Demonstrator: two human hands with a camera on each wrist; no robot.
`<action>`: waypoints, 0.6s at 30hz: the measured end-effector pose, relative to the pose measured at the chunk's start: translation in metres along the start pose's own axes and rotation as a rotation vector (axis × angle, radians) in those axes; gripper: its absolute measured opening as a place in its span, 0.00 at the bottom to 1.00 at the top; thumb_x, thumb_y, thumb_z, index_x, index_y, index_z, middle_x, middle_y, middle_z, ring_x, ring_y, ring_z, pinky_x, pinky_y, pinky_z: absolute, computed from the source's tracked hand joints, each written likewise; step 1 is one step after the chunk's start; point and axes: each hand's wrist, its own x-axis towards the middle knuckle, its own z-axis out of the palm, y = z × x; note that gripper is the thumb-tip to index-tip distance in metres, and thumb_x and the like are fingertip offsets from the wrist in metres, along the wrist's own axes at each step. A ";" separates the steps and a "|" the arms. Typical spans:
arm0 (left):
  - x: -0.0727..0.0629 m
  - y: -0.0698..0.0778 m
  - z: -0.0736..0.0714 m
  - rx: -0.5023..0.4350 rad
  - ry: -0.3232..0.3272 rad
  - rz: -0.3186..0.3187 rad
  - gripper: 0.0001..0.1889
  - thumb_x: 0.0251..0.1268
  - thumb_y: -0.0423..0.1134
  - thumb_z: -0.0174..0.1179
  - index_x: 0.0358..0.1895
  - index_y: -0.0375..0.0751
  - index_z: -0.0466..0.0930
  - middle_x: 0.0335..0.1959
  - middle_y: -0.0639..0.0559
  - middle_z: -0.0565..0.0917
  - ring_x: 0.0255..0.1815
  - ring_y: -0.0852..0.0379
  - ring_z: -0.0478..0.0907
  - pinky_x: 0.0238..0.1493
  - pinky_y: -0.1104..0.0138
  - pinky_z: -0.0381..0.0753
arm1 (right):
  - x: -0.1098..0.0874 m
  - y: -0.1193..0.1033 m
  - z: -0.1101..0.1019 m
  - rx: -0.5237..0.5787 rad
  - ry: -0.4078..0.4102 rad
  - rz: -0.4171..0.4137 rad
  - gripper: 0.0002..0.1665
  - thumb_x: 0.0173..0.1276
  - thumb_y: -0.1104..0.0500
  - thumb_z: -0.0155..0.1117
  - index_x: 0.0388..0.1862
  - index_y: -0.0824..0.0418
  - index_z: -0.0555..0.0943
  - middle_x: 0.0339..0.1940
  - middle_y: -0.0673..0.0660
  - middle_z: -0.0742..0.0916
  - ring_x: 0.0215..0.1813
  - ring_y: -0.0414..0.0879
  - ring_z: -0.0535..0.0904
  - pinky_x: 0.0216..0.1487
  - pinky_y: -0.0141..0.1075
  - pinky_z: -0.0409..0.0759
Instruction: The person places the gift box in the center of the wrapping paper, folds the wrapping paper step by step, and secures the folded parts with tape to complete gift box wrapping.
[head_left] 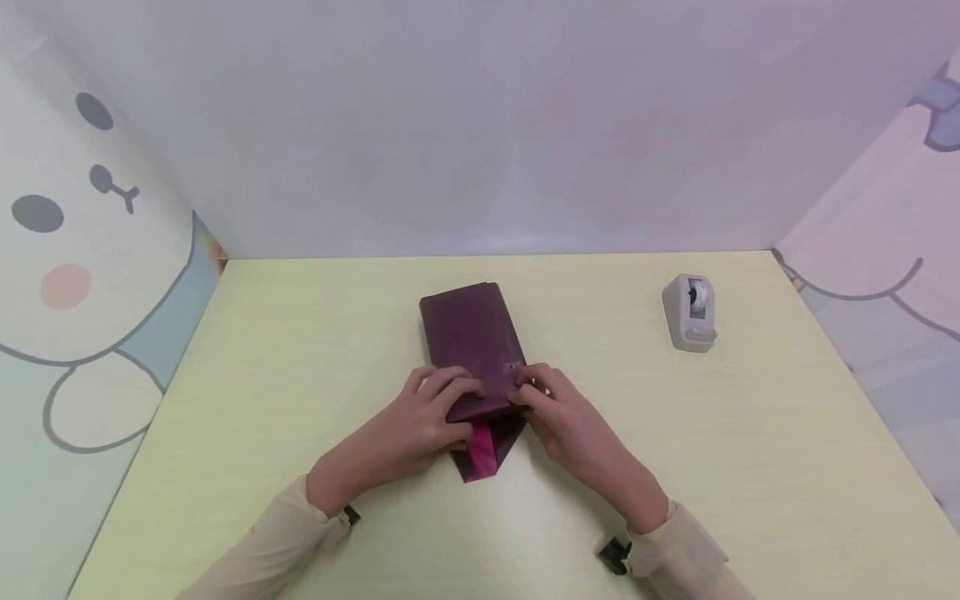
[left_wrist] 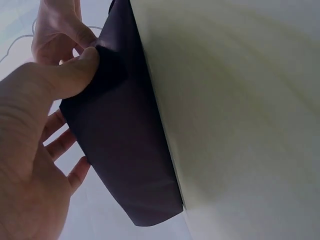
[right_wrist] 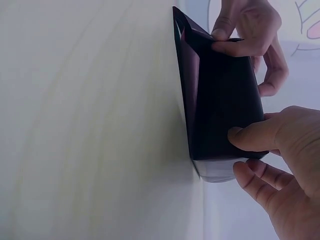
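Observation:
A flat box in dark purple wrapping paper (head_left: 468, 329) lies on the table, its near end towards the person. At that end the paper stands out as a pointed flap (head_left: 482, 454) with a pink inner side. The left hand (head_left: 423, 421) grips the near left corner, fingers bent over the top and thumb (left_wrist: 82, 75) on the end face. At the near right corner the right hand (head_left: 566, 425) holds the box, its thumb (right_wrist: 250, 137) against the folded end paper. A small piece of clear tape (head_left: 512, 367) shows on the top.
A grey tape dispenser (head_left: 690, 312) with a roll in it stands at the back right of the pale yellow table (head_left: 300, 333). A plain light wall panel (head_left: 480, 125) rises behind, and printed cartoon panels flank both sides.

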 end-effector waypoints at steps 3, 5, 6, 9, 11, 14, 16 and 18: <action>0.002 0.000 -0.001 0.011 -0.019 0.001 0.06 0.66 0.46 0.71 0.34 0.57 0.83 0.63 0.46 0.78 0.69 0.43 0.71 0.66 0.47 0.72 | 0.000 0.000 0.000 -0.002 0.004 -0.003 0.17 0.63 0.74 0.73 0.44 0.57 0.81 0.58 0.56 0.80 0.58 0.49 0.79 0.56 0.40 0.85; 0.002 0.001 -0.004 0.013 -0.045 -0.010 0.05 0.64 0.47 0.73 0.35 0.59 0.86 0.65 0.45 0.77 0.70 0.43 0.70 0.66 0.45 0.72 | 0.001 0.000 0.000 -0.002 0.002 -0.002 0.17 0.64 0.73 0.72 0.44 0.57 0.81 0.58 0.56 0.80 0.58 0.49 0.79 0.56 0.40 0.85; 0.001 0.001 -0.005 0.012 -0.057 -0.016 0.05 0.61 0.47 0.75 0.35 0.60 0.87 0.66 0.45 0.76 0.71 0.42 0.69 0.66 0.45 0.71 | 0.001 0.000 0.000 -0.001 0.000 0.000 0.17 0.64 0.73 0.72 0.44 0.57 0.81 0.58 0.56 0.80 0.58 0.49 0.79 0.57 0.40 0.85; -0.002 0.002 -0.010 0.023 -0.079 -0.028 0.10 0.55 0.43 0.79 0.37 0.62 0.89 0.70 0.44 0.74 0.73 0.41 0.67 0.67 0.43 0.70 | 0.001 -0.001 0.001 0.005 -0.004 0.006 0.17 0.63 0.74 0.73 0.45 0.57 0.81 0.59 0.56 0.80 0.59 0.50 0.79 0.57 0.40 0.85; -0.006 0.004 -0.013 0.049 -0.074 -0.021 0.13 0.51 0.36 0.78 0.36 0.61 0.88 0.70 0.45 0.74 0.72 0.41 0.67 0.68 0.43 0.71 | 0.001 -0.001 0.001 0.008 -0.006 0.008 0.17 0.63 0.74 0.73 0.45 0.57 0.81 0.59 0.57 0.80 0.60 0.50 0.79 0.57 0.40 0.85; -0.011 0.008 -0.013 0.121 -0.061 0.016 0.14 0.54 0.29 0.73 0.33 0.58 0.85 0.67 0.46 0.76 0.69 0.43 0.70 0.67 0.45 0.72 | 0.001 -0.001 0.001 0.007 -0.009 0.008 0.17 0.63 0.74 0.73 0.45 0.57 0.81 0.59 0.57 0.80 0.59 0.49 0.79 0.57 0.40 0.85; -0.014 0.011 -0.011 0.165 -0.065 0.042 0.14 0.55 0.28 0.71 0.32 0.57 0.86 0.65 0.49 0.77 0.67 0.45 0.70 0.67 0.47 0.72 | 0.001 -0.001 0.000 0.005 -0.011 0.012 0.17 0.63 0.74 0.73 0.45 0.57 0.81 0.58 0.56 0.80 0.59 0.49 0.79 0.57 0.40 0.85; -0.015 0.012 -0.010 0.201 -0.078 0.063 0.13 0.57 0.29 0.72 0.32 0.57 0.88 0.64 0.51 0.77 0.66 0.47 0.70 0.67 0.48 0.72 | 0.001 -0.001 0.000 0.006 -0.013 0.016 0.17 0.63 0.74 0.73 0.45 0.57 0.81 0.58 0.56 0.80 0.59 0.49 0.79 0.57 0.40 0.85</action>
